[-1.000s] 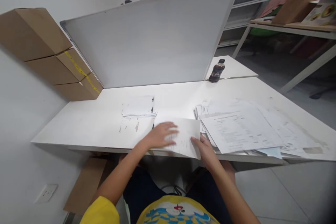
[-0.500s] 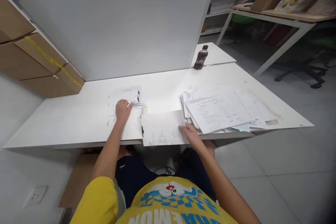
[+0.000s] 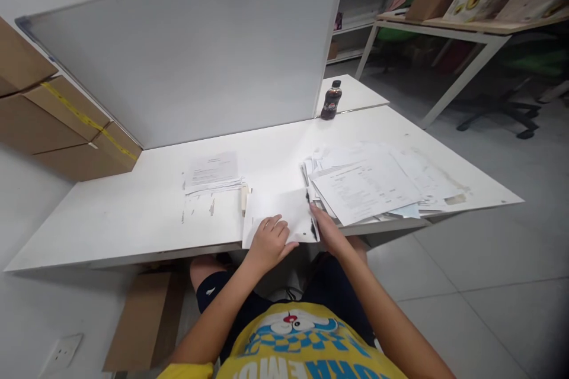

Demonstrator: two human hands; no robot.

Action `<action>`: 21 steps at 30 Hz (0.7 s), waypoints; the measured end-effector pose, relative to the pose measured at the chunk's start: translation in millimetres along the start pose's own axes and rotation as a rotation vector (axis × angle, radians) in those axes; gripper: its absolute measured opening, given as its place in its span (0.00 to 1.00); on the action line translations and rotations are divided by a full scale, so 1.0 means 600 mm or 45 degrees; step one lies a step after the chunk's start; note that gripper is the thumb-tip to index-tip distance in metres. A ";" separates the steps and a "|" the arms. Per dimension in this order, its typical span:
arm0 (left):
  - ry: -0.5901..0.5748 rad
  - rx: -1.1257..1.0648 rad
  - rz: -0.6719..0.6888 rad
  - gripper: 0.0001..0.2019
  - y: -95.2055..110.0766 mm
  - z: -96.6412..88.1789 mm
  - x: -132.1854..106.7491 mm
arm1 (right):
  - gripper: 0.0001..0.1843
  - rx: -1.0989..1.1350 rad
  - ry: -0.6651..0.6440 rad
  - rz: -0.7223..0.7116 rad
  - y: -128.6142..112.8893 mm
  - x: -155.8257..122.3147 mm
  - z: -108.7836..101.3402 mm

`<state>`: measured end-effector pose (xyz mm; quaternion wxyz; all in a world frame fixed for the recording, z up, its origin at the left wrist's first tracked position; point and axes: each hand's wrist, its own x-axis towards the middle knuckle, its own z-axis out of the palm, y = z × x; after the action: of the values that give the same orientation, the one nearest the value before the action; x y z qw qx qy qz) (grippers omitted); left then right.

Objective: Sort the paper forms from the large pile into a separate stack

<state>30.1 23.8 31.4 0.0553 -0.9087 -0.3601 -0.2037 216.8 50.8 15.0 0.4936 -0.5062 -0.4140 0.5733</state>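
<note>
In front of me a white sheet of paper [image 3: 278,204] lies over the desk's front edge, with torn-looking black marks along its right side. My right hand [image 3: 326,230] grips that sheet by its right edge, thumb on top. Flat across the sheet's lower middle rests my left hand [image 3: 270,240], its fingers slightly spread and the thumb pointing right. Whether more sheets lie beneath is hidden. A small cream-coloured block [image 3: 244,200] sits just left of the sheet. Farther left is a neat stack of printed papers [image 3: 214,169].
A spread pile of printed papers [image 3: 367,186] covers the desk's right part. Behind it stands a bottle of dark cola [image 3: 331,100]. A large whiteboard [image 3: 186,53] rises at the back, with cardboard boxes [image 3: 66,124] at the left. Another box [image 3: 137,323] is under the desk.
My left hand has moved right from the left stack onto the sheet before me. The black-edged sheet has left that stack; black marks now show beside my right hand.
</note>
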 end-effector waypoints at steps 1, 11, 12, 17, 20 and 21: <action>-0.021 -0.022 -0.022 0.14 0.005 0.010 -0.007 | 0.23 -0.034 -0.024 0.005 -0.005 -0.003 -0.001; 0.725 -0.301 -0.763 0.42 -0.027 -0.003 -0.021 | 0.16 -0.369 0.198 -0.320 -0.057 -0.011 -0.036; 0.737 -0.416 -0.783 0.42 -0.030 -0.004 -0.021 | 0.16 -0.342 0.211 -0.327 -0.054 -0.012 -0.039; 0.820 -0.555 -0.706 0.33 -0.038 0.018 -0.040 | 0.16 -0.224 0.330 -0.383 -0.021 -0.027 -0.048; 0.898 -0.413 -0.529 0.35 -0.037 0.041 -0.052 | 0.16 -0.128 0.477 -0.425 -0.007 -0.034 -0.045; 0.902 -0.377 -0.528 0.37 -0.036 0.048 -0.056 | 0.17 -0.082 0.508 -0.421 -0.005 -0.035 -0.041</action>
<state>3.1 25.7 -9.8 0.0026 -0.6893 -0.4607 -0.5592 241.7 29.8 17.8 0.6362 -0.5501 -0.4037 0.3601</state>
